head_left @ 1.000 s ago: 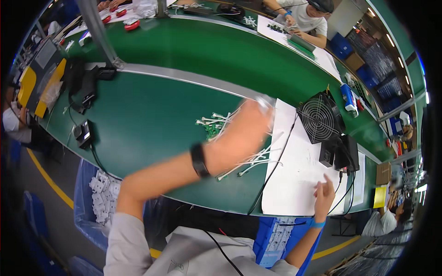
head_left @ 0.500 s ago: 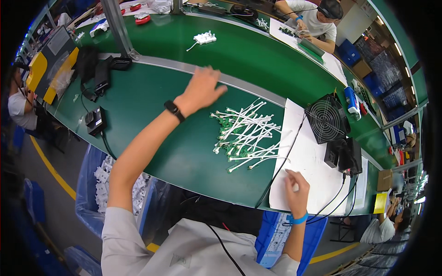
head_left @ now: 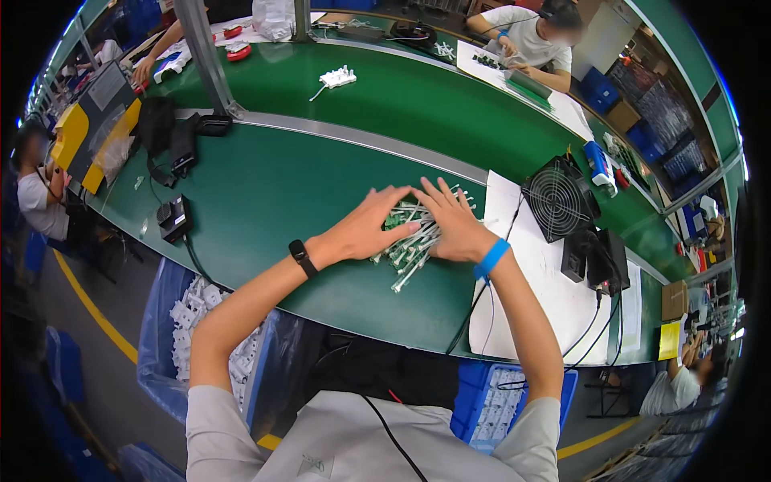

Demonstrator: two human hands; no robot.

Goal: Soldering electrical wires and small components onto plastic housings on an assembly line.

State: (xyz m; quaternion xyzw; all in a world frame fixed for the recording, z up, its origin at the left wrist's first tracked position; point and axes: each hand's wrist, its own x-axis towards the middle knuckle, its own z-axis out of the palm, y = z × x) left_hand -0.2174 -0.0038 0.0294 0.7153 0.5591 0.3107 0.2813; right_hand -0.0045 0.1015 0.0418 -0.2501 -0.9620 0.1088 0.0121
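Observation:
A heap of short white wire leads with small green circuit boards (head_left: 408,255) lies bunched on the green workbench (head_left: 281,181). My left hand (head_left: 368,228) rests against the heap's left side, its fingers stretched out and the thumb over the wires. From the right, my right hand (head_left: 451,223) lies on the heap with its fingers spread. The fingertips of both hands come close together at the heap's far side. Part of the heap is hidden beneath my hands, and neither hand is closed round a wire.
Right of the heap lies a white sheet (head_left: 514,313) with a black fan (head_left: 556,201) and cables. Beyond the metal rail, a white part (head_left: 337,77) sits on a green surface. Below the bench stand a bin of white parts (head_left: 193,313) and a blue crate (head_left: 474,394).
My left hand has come down toward me onto the wires. My right hand has moved up from the white sheet onto them. The spread-out wires are now bunched closer together.

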